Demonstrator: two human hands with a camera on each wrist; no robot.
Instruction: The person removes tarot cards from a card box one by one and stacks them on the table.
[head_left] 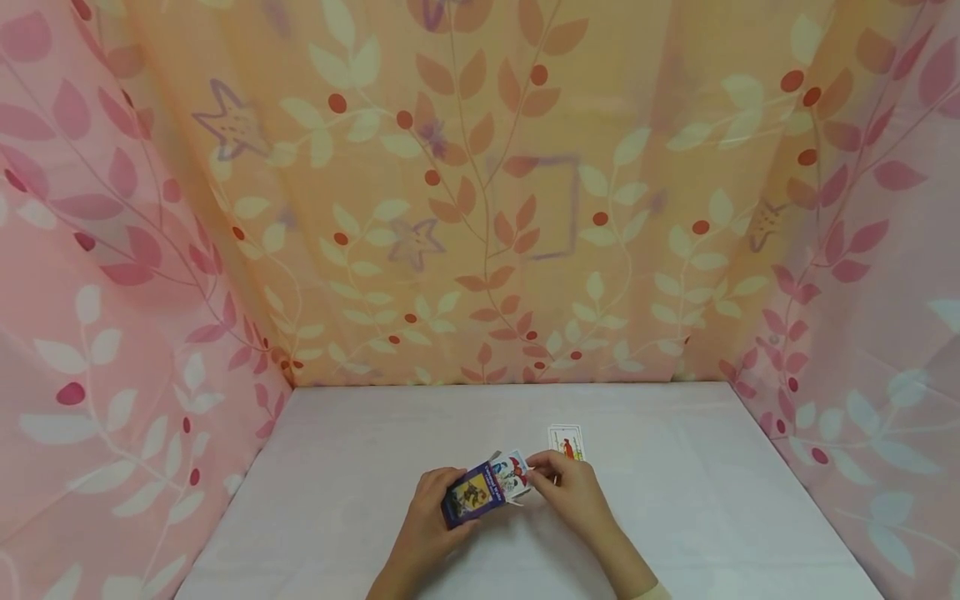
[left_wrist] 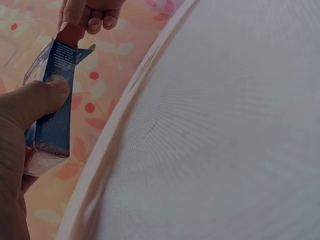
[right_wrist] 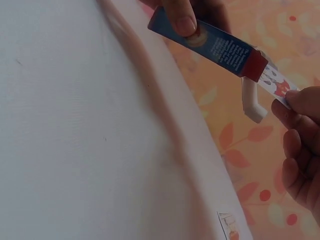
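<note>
My left hand grips a small dark blue card box with a yellow picture on its front, held tilted above the white table. The box's flaps stand open at its upper right end. An illustrated card sticks partway out of that end. Between thumb and forefinger, my right hand pinches the card's outer edge, clearly seen in the right wrist view. In the left wrist view the thumb presses along the narrow side of the box, while the card itself is hidden there.
Several printed cards lie overlapped on the table, just beyond the right hand. A white cloth covers the table. Patterned curtains stand at the back and along both sides.
</note>
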